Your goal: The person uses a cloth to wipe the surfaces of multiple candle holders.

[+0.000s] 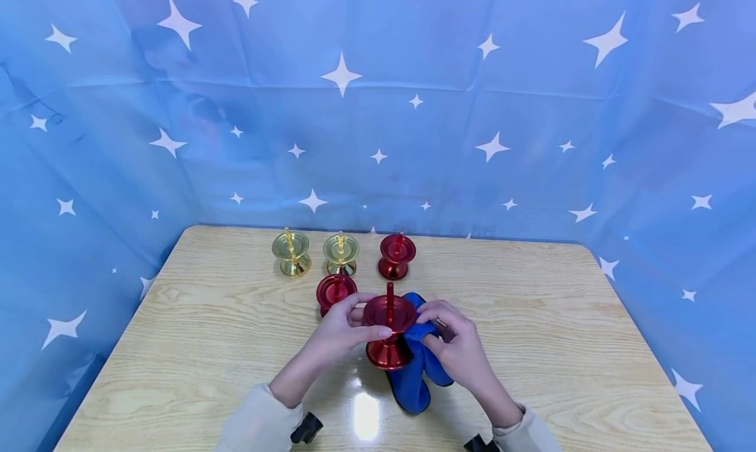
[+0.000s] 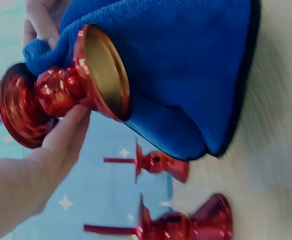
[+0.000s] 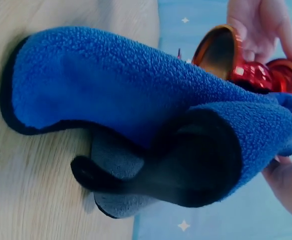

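My left hand (image 1: 339, 334) grips a shiny red metal candle holder (image 1: 390, 355), thumb on the near side and fingers behind. The holder is raised off the table, with its dish and central pin upward. Its hollow base (image 2: 106, 70) looks golden inside in the left wrist view. On the right, my right hand (image 1: 463, 353) pinches a blue plush cloth (image 1: 410, 390) with dark edging against the holder's side. The cloth hangs below in folds, and a grey underside (image 3: 118, 157) shows in the right wrist view.
Another red candle holder (image 1: 335, 289) stands just beyond my left hand, partly hidden by it. Farther back are a third red one (image 1: 396, 266) and two gold ones (image 1: 292, 265), (image 1: 340, 266). A starry blue curtain (image 1: 413, 143) borders the wooden table (image 1: 189, 334).
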Available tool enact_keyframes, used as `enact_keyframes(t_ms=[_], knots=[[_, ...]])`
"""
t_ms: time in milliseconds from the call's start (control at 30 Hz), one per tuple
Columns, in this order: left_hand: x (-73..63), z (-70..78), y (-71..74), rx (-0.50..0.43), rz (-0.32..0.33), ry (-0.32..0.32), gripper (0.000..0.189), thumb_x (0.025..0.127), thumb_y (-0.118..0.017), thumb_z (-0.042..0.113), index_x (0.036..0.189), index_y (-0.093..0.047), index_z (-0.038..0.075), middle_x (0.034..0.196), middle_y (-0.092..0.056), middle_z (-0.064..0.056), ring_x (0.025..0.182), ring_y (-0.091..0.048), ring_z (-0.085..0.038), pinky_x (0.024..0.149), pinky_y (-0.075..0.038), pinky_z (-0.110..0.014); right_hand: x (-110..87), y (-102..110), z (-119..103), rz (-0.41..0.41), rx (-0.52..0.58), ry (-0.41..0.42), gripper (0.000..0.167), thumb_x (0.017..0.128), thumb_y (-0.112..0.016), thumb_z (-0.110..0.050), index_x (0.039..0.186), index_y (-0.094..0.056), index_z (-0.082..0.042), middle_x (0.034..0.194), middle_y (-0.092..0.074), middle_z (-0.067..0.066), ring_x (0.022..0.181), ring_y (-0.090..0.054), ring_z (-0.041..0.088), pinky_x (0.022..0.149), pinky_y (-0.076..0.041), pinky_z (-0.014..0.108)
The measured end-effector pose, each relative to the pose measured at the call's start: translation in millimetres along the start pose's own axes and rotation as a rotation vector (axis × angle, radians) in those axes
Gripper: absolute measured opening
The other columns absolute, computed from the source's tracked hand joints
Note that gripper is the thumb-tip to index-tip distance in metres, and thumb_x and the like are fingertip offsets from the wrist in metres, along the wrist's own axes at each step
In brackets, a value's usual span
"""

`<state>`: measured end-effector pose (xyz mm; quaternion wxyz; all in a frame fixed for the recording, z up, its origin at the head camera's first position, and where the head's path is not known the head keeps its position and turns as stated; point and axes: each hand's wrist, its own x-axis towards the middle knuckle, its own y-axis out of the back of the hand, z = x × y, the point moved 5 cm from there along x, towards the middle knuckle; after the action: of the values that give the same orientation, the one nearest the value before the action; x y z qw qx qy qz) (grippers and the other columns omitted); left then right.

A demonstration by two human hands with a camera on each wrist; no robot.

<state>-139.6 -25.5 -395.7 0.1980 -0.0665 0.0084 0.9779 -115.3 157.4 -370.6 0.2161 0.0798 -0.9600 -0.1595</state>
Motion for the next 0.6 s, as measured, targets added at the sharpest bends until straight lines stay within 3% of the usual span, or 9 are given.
enact_keyframes(t_ms=[133,233,433,600], knots=[[-4.7,-7.0,11.8,-0.021,-0.038,-0.037,0.059,0.076,-0.074,0.012,0.127,-0.047,0.001,0.108,-0.062,-0.016,0.094,-0.061,-0.023,0.077,-0.05,-0.031,0.5,4.1,0.6,0.002,-0.055,0.026,0.038,0.069,-0.056,0.026,0.086,-0.061,-0.008,0.1,-0.06,0.009,0.094,-0.056,0.017,0.071,-0.051,0.024],[-10.5,-14.9,24.9,0.013,-0.068,-0.065,0.061,0.075,-0.075,0.012,0.127,-0.047,0.001,0.111,-0.061,-0.016,0.099,-0.059,-0.023,0.079,-0.049,-0.03,1.3,12.9,2.1,0.036,-0.085,0.039,0.037,0.068,-0.057,0.026,0.086,-0.062,-0.006,0.099,-0.061,0.011,0.094,-0.056,0.015,0.07,-0.05,0.023],[-26.3,-40.0,53.1,0.015,-0.132,-0.083,0.064,0.072,-0.076,0.006,0.127,-0.044,-0.004,0.112,-0.058,-0.02,0.102,-0.057,-0.023,0.083,-0.048,-0.03,1.5,33.8,11.5,0.094,-0.082,-0.015,0.031,0.071,-0.059,0.024,0.086,-0.062,-0.003,0.098,-0.061,0.013,0.092,-0.056,0.008,0.072,-0.049,0.019],[-39.4,-57.1,65.5,0.001,-0.204,-0.098,0.07,0.069,-0.076,0.001,0.129,-0.039,-0.009,0.113,-0.057,-0.022,0.1,-0.058,-0.02,0.084,-0.049,-0.031,0.9,44.1,16.8,0.114,-0.101,-0.074,0.025,0.075,-0.061,0.019,0.087,-0.062,-0.003,0.098,-0.061,0.013,0.092,-0.057,0.006,0.072,-0.049,0.02]])
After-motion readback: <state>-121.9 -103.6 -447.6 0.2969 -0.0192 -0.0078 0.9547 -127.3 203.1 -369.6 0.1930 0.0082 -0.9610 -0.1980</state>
